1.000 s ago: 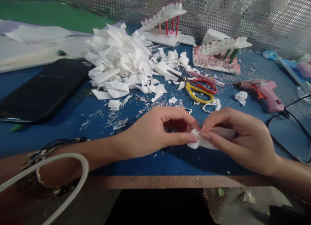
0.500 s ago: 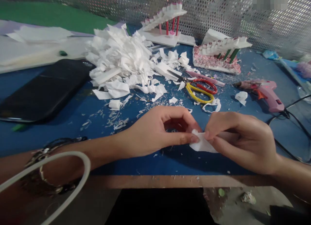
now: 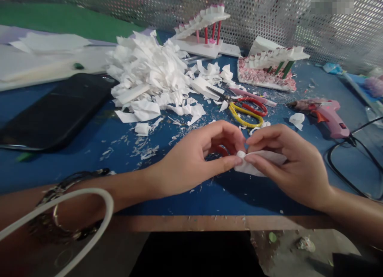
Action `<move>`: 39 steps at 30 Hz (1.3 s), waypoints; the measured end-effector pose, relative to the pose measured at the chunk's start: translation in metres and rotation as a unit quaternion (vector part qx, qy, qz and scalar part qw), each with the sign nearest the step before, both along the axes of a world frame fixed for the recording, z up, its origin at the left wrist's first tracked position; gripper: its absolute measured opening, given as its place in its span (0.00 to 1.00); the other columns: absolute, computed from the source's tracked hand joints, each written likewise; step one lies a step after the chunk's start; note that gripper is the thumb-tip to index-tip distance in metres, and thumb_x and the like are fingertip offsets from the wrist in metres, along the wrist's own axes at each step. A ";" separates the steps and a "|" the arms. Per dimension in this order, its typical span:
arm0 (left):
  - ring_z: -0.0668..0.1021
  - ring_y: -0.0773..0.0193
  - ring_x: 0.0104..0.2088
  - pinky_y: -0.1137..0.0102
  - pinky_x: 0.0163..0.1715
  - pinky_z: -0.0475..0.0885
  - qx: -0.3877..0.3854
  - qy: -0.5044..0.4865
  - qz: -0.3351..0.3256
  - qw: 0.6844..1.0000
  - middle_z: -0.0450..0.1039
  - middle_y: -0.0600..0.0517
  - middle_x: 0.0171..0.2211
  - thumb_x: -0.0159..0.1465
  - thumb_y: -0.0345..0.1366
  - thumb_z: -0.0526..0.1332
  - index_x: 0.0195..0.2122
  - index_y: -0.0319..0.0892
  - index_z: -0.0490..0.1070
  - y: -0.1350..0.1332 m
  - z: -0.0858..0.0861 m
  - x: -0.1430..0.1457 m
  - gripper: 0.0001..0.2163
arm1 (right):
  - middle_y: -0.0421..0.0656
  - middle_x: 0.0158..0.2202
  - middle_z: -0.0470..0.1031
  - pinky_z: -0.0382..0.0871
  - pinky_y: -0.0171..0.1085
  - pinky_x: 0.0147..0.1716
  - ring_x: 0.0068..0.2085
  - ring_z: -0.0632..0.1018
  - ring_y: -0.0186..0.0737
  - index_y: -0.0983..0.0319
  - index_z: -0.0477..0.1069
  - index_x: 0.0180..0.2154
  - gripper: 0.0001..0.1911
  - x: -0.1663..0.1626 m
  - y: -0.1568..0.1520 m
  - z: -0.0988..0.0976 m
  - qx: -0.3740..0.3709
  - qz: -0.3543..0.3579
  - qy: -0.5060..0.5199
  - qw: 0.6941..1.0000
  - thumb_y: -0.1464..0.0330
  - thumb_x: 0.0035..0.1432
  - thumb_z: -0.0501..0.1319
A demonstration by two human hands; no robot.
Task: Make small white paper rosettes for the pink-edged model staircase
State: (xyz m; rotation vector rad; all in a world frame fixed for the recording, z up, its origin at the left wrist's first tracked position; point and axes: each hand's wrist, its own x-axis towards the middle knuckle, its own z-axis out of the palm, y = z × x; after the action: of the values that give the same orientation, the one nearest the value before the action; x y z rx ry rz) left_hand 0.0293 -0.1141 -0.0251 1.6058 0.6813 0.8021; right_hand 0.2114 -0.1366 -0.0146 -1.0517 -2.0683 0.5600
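A small piece of thin white paper is pinched between my two hands, just above the blue table near its front edge. My left hand grips the paper's left end, where a little rolled or bunched bit shows at the fingertips. My right hand holds it from the right with thumb and fingers, and part of the paper lies behind the right thumb. Beyond the hands are scissors with one yellow and one red handle, beside a pink pen-like stick.
A heap of torn white paper spreads over the table. A black phone lies left; a pink glue gun with a black cord lies right. Two small stair-like models stand at the back by a perforated metal panel.
My right hand has shifted slightly up and left, its fingertips now close against the left ones. The paper has risen a little, and its left end looks more bunched.
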 end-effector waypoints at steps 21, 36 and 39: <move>0.74 0.73 0.34 0.80 0.34 0.69 -0.072 0.009 0.005 0.997 0.71 0.57 0.34 0.57 0.31 0.60 0.43 0.44 0.67 -0.001 0.001 0.000 0.12 | 0.34 0.28 0.72 0.64 0.22 0.25 0.26 0.71 0.23 0.61 0.63 0.32 0.01 0.002 -0.003 0.001 0.037 0.011 -0.069 0.997 0.72 0.56 0.57; 0.75 0.69 0.37 0.78 0.39 0.69 0.073 0.052 0.033 0.995 0.71 0.54 0.35 0.57 0.32 0.60 0.47 0.44 0.63 0.000 0.000 -0.002 0.16 | 0.36 0.30 0.74 0.68 0.26 0.25 0.27 0.74 0.27 0.59 0.65 0.34 0.05 0.004 -0.002 0.000 0.065 0.013 -0.082 0.994 0.74 0.56 0.55; 0.75 0.70 0.35 0.78 0.37 0.70 0.017 0.020 0.002 1.000 0.71 0.54 0.34 0.58 0.33 0.60 0.47 0.42 0.60 0.001 0.000 -0.002 0.16 | 0.36 0.31 0.75 0.69 0.27 0.28 0.28 0.74 0.26 0.58 0.67 0.36 0.10 0.006 -0.001 0.002 0.082 0.059 -0.086 0.991 0.77 0.57 0.52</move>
State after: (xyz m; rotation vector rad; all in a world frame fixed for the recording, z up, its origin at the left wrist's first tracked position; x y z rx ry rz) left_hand 0.0276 -0.1128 -0.0252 1.6553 0.7028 0.7894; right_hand 0.2170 -0.1372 -0.0125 -0.9126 -2.2969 0.3590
